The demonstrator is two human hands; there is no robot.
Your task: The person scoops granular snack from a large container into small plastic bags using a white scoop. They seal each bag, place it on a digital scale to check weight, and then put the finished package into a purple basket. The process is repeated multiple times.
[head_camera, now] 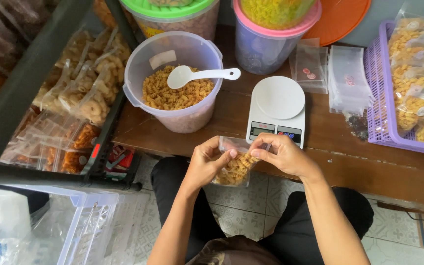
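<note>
A small clear plastic bag (235, 169) partly filled with golden spiral snacks hangs between both hands, just in front of the table edge. My left hand (206, 164) pinches its left top corner and my right hand (283, 154) pinches its right top corner. Just beyond them a white kitchen scale (277, 110) sits on the wooden table (349, 157), its round pan bare. To the left stands a clear tub (175, 81) of the same snacks, with a white plastic spoon (199, 75) lying on top of them.
Two lidded tubs, green-lidded (172, 14) and pink-lidded (271, 29), stand at the back. Stacks of empty clear bags (347, 78) lie right of the scale. A purple basket (376, 113) holds several filled bags. A black rack (74, 93) of packed snacks is on the left.
</note>
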